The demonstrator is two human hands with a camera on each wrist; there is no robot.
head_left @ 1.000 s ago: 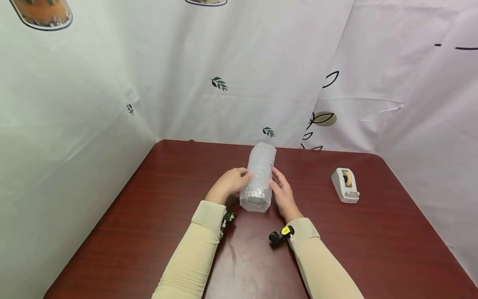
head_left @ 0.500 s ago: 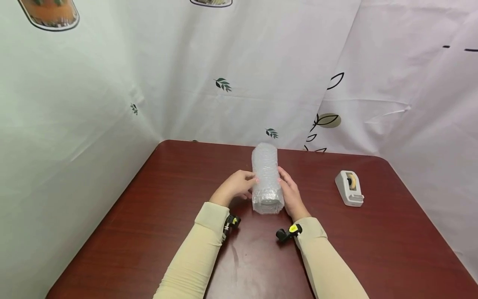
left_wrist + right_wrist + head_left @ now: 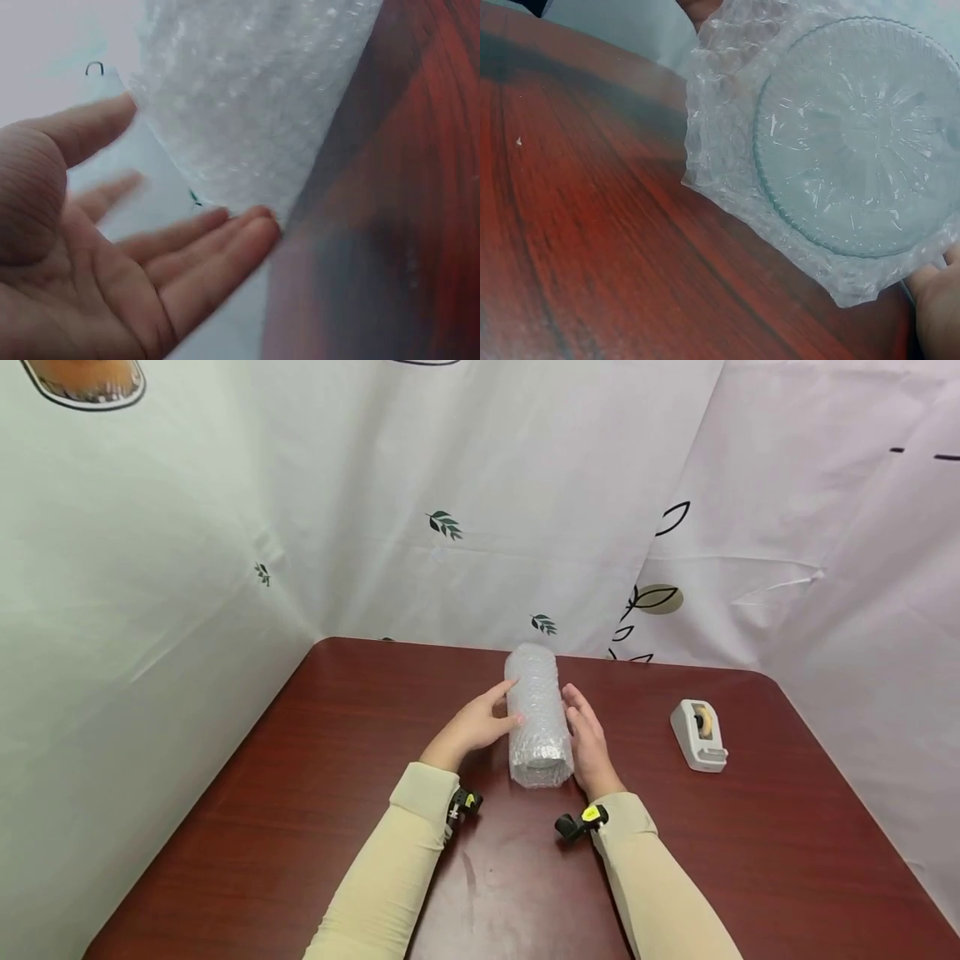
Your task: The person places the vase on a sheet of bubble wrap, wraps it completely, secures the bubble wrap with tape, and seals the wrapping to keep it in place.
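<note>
A long roll of bubble wrap [image 3: 537, 714] lies on the table, pointing away from me. Inside its near end shows a round clear glass base [image 3: 859, 142] with a ridged edge and a radiating pattern; the rest of the glass piece is hidden by the wrap. My left hand [image 3: 478, 722] is at the roll's left side, thumb and forefinger spread against it. In the left wrist view that hand's [image 3: 142, 255] fingers are loosely extended, not wrapped round the roll. Along the right side my right hand [image 3: 591, 743] lies with extended fingers; whether it touches cannot be told.
A white tape dispenser [image 3: 699, 735] with a tape roll stands at the right on the dark red table [image 3: 360, 727]. Patterned white cloth [image 3: 360, 527] hangs behind the table and along both sides.
The wrapped roll has shifted slightly right and turned a little, its near end now further right. My left hand's fingers have spread, and the right hand's have straightened.
</note>
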